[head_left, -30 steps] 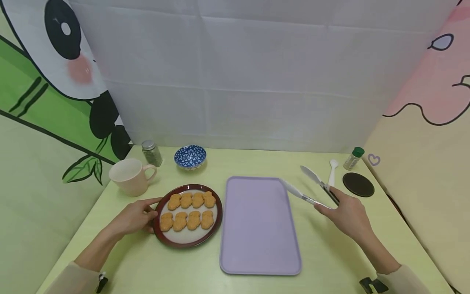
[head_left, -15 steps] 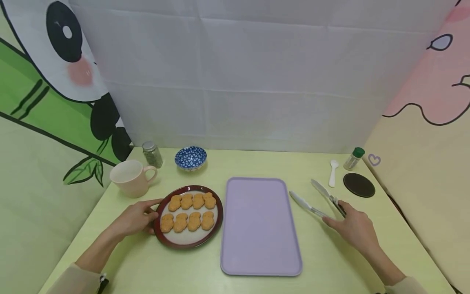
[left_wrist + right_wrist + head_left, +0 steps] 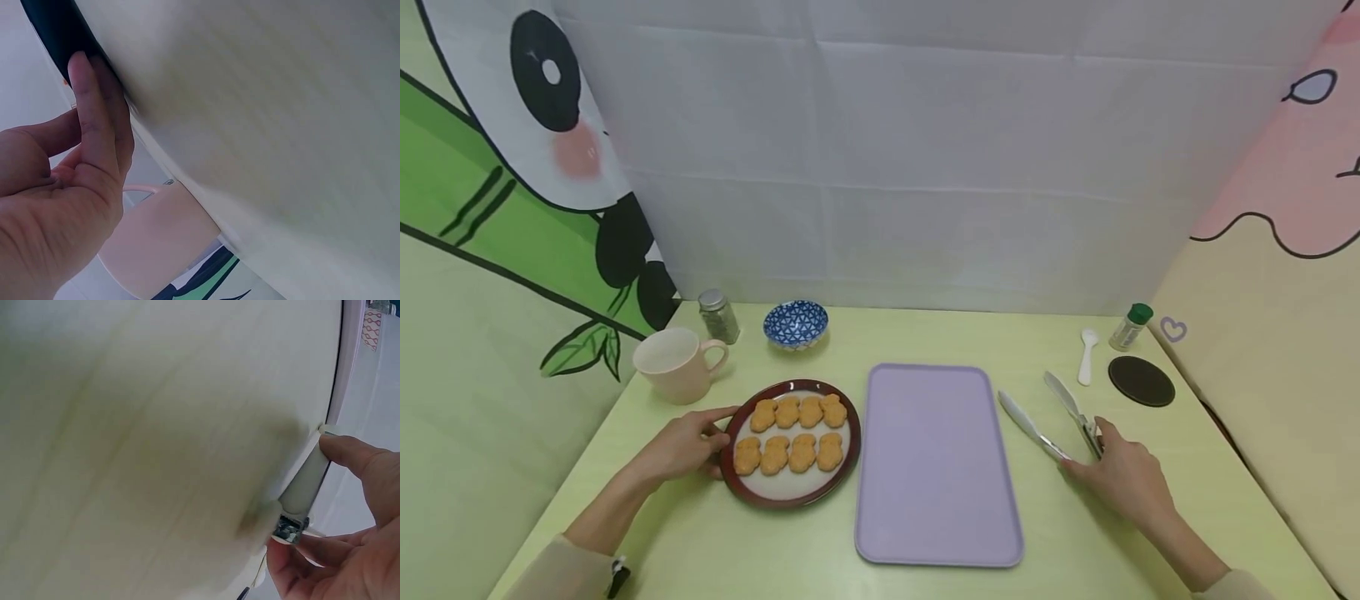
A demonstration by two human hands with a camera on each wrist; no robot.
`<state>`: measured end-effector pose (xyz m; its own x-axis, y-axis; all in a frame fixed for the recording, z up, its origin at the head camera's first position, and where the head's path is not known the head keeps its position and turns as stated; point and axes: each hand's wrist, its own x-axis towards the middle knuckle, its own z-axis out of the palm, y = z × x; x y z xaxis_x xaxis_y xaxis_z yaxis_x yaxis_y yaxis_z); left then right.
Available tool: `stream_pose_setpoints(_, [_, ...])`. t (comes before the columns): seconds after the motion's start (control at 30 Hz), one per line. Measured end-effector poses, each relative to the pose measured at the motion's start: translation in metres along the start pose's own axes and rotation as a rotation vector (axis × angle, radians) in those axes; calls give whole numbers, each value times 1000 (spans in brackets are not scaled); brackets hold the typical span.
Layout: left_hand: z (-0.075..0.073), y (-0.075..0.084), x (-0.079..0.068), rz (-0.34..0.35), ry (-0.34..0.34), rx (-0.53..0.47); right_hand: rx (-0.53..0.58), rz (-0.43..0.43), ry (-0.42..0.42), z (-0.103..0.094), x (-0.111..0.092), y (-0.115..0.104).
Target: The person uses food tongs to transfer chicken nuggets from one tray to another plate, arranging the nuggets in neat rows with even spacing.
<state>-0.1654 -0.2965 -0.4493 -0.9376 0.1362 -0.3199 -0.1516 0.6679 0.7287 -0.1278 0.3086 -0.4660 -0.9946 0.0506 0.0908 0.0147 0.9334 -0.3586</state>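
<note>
My left hand [image 3: 688,446] holds the left rim of a round brown-rimmed plate [image 3: 790,500], which bears two rows of golden-brown, nugget-like pieces [image 3: 777,456]. In the left wrist view, the fingers [image 3: 94,112] lie along the dark edge of the plate, and part of the thumb is hidden behind them. On the right, my right hand [image 3: 1123,479] grips a pair of tongs [image 3: 1018,414] between thumb and fingers. The tongs' two arms are spread and point away, low over the table beside the tray. The right wrist view shows the thumb and fingertips at the tongs' pale ends [image 3: 306,481].
A lilac tray [image 3: 936,467] lies between the plate and the tongs. Behind the plate stand a pink mug [image 3: 673,367], a jar [image 3: 718,318] and a blue patterned bowl [image 3: 796,325]. At the right back are a white spoon [image 3: 1086,357], a green-capped bottle [image 3: 1131,327] and a black disc [image 3: 1141,381].
My right hand has drawn the tongs back toward me and to the right, away from the tray's far right corner. The left hand and plate keep their place; the head view shifts slightly.
</note>
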Motion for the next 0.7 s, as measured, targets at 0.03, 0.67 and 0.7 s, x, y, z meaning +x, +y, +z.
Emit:
stream_pose_setpoints(0.03, [0, 0, 0, -1, 0, 0, -3, -3, 0, 1, 0, 0])
stream_pose_setpoints(0.67, [-10, -3, -10, 64, 29, 53, 112, -89, -69, -26, 12, 7])
stream_pose_setpoints(0.7, [-12, 1, -11, 102, 58, 115, 107, -108, -50, -28, 13, 4])
